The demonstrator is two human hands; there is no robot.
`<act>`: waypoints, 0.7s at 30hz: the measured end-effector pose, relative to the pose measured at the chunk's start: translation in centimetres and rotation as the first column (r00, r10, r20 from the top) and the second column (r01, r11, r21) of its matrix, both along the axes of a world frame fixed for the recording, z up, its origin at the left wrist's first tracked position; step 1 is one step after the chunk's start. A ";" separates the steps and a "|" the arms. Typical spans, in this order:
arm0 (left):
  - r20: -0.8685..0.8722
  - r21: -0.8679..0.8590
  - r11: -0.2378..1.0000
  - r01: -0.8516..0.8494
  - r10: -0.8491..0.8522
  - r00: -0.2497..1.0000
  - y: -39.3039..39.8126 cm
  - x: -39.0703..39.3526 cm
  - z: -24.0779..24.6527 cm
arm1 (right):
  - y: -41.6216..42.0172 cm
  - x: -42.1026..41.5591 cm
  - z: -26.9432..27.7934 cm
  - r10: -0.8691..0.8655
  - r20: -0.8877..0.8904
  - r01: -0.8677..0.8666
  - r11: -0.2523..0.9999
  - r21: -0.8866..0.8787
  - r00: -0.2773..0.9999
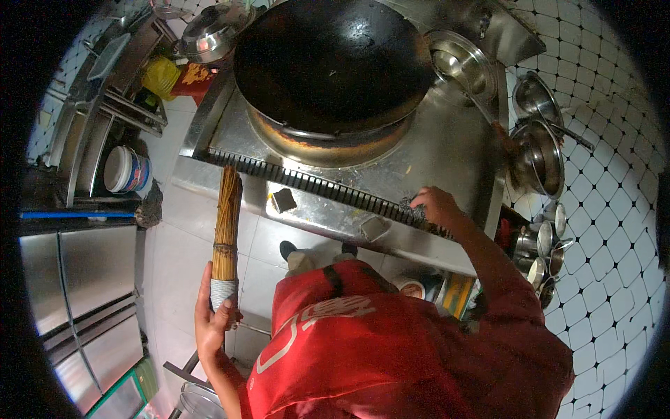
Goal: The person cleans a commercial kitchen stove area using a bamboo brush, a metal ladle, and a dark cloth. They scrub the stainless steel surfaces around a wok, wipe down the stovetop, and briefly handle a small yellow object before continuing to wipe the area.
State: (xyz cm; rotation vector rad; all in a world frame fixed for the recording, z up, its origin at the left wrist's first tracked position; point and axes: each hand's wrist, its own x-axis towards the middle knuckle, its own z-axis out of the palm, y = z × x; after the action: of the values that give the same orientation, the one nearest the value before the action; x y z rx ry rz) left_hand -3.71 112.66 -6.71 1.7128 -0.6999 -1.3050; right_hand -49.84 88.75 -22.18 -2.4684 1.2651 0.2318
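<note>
In my left hand [216, 319], held upright left of my red apron, is a bamboo wok brush [226, 225] whose handle is wrapped in pale cord. My right hand [438, 207] grips a grey steel-wool scourer [413, 206] against the slotted drain grate [324, 187] along the stove's front. Behind the grate a large black wok [332, 73] sits on its round ring. On the front ledge lie a dark square pad [283, 200] and a greyish square piece [375, 228].
A metal basin [476, 65] with a ladle stands right of the wok. Metal bowls [536, 152] and several small pots hang or stand beyond the stove's right edge; which, I cannot tell. A lidded pot [209, 39] is at the back left, a white bucket [125, 169] on the left.
</note>
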 end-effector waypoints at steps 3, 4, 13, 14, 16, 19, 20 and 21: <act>-0.035 0.014 1.000 -0.010 0.011 0.999 -0.1 -0.4 -0.2 | -2.2 -1.8 -1.2 -0.286 0.227 0.305 0.951 -0.054 0.931; -0.031 0.008 1.000 -0.008 0.008 0.999 -0.3 -0.8 -0.1 | -3.5 -0.2 -0.3 -0.390 0.313 0.428 0.902 -0.059 0.866; -0.015 -0.012 0.999 0.047 -0.047 0.999 -1.1 -2.4 0.0 | 2.7 -0.5 -1.5 -0.105 0.129 0.103 0.994 0.021 0.986; -0.019 -0.005 0.999 0.044 -0.044 0.999 -1.0 -2.6 -0.1 | 3.6 -2.2 -1.0 -0.080 0.152 0.066 0.993 0.093 0.985; -0.029 0.011 0.999 0.047 -0.046 0.998 -0.9 -3.0 -0.2 | 3.6 -4.0 0.3 -0.112 0.159 0.096 0.990 0.107 0.981; -0.031 0.015 0.997 0.071 -0.071 0.997 -1.1 -3.3 -0.4 | 1.2 -1.4 0.4 -0.048 0.398 0.063 0.998 -0.027 0.916; -0.021 -0.001 0.997 0.077 -0.077 0.997 -1.3 -3.6 -0.4 | 0.2 0.9 -0.6 0.008 0.543 0.035 0.997 -0.070 0.840; -0.008 -0.014 0.997 0.080 -0.081 0.997 -1.4 -4.0 -0.4 | -0.3 3.8 -1.1 0.045 0.532 0.008 0.995 -0.096 0.845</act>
State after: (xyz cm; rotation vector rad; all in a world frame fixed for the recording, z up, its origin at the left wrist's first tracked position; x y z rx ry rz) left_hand -7.72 111.27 -7.10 1.6825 -0.7780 -1.3592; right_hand -46.03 88.46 -23.29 -2.3725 1.0200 -0.4986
